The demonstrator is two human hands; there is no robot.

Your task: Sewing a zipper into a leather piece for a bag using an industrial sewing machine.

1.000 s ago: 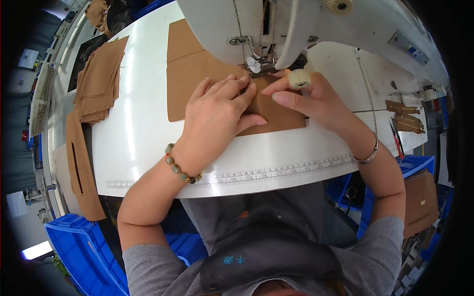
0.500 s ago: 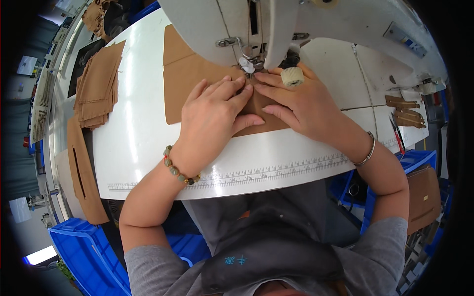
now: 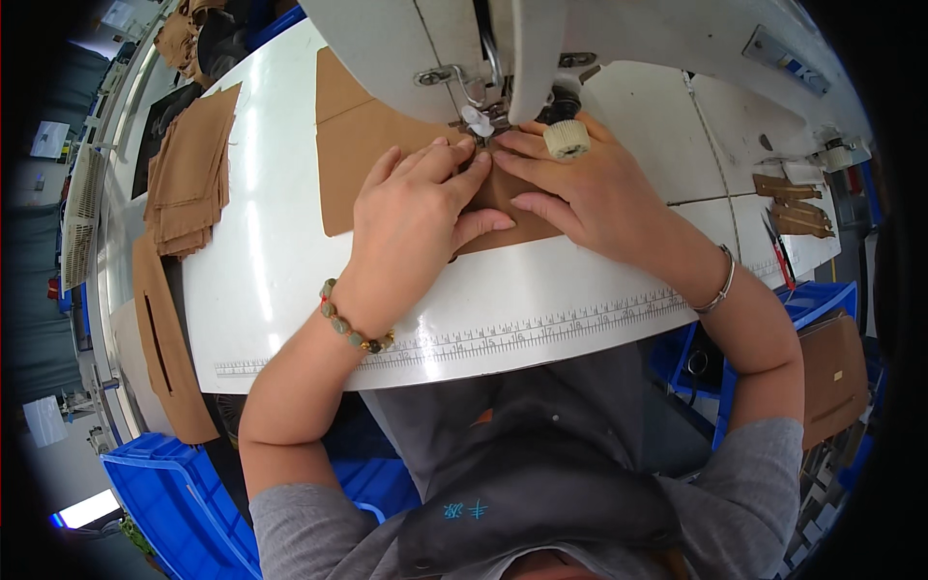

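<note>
A flat brown fabric piece (image 3: 350, 159) lies on the white sewing table (image 3: 271, 242), its upper part under the head of the sewing machine (image 3: 396, 43). My left hand (image 3: 411, 213) rests on it with fingers stretched toward the presser foot (image 3: 486, 130). From the other side my right hand (image 3: 594, 198) presses the cloth, fingers extended and thumb pointing inward. Both hands' fingertips nearly meet just in front of the needle area, which they partly hide. A cream ribbed knob (image 3: 566, 140) stands in front of part of my right hand.
Brown fabric pieces (image 3: 193, 174) are stacked at the left, above a long slotted brown strip (image 3: 166, 338). Zippers (image 3: 797, 205) and red-handled snips (image 3: 781, 256) lie at the right. A printed ruler (image 3: 512, 338) runs along the near edge. Blue bins (image 3: 174, 503) stand below.
The fabric has shifted slightly away from me, toward the machine, with both hands still on it. The whole view has also moved a little.
</note>
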